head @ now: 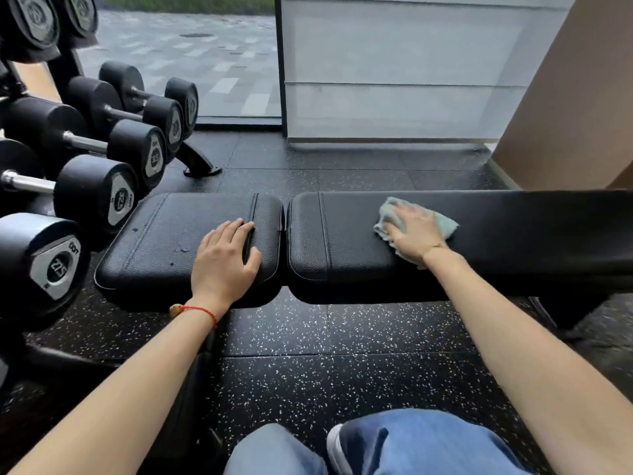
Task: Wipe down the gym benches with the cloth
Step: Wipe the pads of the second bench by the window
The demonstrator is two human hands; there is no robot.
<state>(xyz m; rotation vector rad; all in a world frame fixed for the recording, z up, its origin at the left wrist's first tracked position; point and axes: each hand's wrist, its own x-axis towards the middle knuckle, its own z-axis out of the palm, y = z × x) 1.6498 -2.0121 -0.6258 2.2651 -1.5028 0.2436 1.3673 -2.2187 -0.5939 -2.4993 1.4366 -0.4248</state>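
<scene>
At the bottom edge of the view we see our knees in blue jeans [411, 447] above the speckled black rubber floor [325, 337]; both our bare forearms reach forward across it to the black padded counter [513, 234], which runs left to right in front of us. Our left hand [224, 258] lies open and flat, palm down, on the short seat pad [154, 241], its fingers near the pad's right seam, a red cord bracelet [198, 310] at the wrist; it holds nothing. Our right hand [414, 231] is spread open, palm down, pressing the pale green cloth [394, 214] against the long back pad [342, 234]; the cloth sits crumpled under the palm, its edges showing on both sides of the hand, toward the left part of that pad. Left of the counter stands a rack of black dumbbells [102, 197]; beyond the counter are a glass pane [205, 63] showing paving outside, a white panel [411, 80] and a tan wall [582, 97].
</scene>
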